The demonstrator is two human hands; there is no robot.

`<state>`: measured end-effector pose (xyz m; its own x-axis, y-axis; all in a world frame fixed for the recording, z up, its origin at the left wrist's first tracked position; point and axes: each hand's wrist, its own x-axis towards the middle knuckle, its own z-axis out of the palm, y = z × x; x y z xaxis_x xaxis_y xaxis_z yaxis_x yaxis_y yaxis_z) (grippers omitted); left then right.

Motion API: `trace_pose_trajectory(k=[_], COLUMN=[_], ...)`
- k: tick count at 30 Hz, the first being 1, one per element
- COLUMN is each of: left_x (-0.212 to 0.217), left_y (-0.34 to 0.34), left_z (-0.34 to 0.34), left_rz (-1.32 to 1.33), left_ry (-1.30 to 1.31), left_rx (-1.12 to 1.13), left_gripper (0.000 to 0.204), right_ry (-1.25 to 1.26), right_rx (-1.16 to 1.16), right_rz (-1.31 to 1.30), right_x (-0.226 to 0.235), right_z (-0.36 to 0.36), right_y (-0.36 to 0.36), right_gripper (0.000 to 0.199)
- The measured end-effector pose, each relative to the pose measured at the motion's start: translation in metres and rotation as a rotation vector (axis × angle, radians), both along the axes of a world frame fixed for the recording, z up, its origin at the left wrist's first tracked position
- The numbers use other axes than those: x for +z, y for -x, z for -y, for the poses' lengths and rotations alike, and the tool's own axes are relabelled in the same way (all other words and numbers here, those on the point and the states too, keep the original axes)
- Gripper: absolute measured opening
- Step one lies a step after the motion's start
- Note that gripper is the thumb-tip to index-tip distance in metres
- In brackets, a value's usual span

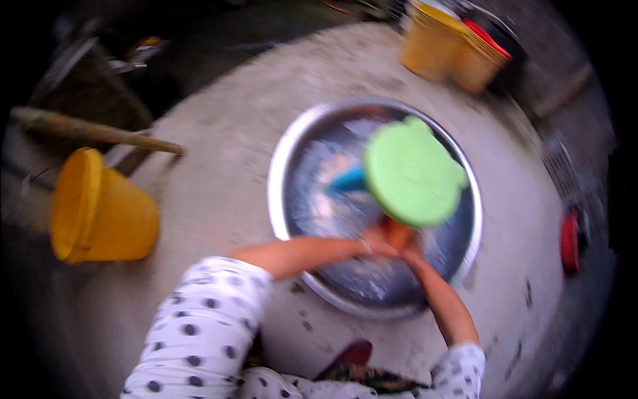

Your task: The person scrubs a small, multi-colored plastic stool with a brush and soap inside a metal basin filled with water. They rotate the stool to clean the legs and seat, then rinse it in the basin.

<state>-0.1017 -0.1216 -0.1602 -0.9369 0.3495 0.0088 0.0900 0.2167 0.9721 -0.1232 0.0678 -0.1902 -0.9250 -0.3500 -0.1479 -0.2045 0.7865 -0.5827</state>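
A light green plastic stool [415, 171] with a rounded, ear-like bump on its edge is held tilted over a wide metal basin [282, 149]. A blue leg [349, 181] sticks out from under its top toward the water. My left hand [377, 241] and my right hand [410, 251] are close together at the stool's near edge, closed round an orange part that looks like another leg. Motion blurs the fingers. The basin holds cloudy, foamy water, and the stool top hides its middle right part.
The basin stands on a rounded concrete slab [219, 166]. A yellow bucket [109, 213] lies tipped at the left, below a wooden pole [100, 130]. Yellow buckets [432, 43] stand at the far right edge. Something red [569, 241] is at the right.
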Motion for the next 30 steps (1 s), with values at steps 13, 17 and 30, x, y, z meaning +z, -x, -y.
trace_pose_trajectory(k=[13,17,30], left_x=[-0.002,-0.010,-0.005], left_y=[-0.002,0.008,0.009], left_z=[0.003,0.002,0.028], left_rz=[-0.235,-0.126,0.043], left_ry=[0.175,0.336,0.252], left_rx=[0.074,-0.013,0.037], left_gripper=[0.076,0.074,0.095], right_ry=[1.020,0.194,1.267], right_rx=[-0.399,0.213,-0.409], right_rz=[0.844,-0.074,0.271], right_x=[0.024,-0.021,0.083], right_z=[0.035,0.023,0.086], right_y=[-0.018,0.011,-0.013], right_gripper=[0.036,0.041,0.040])
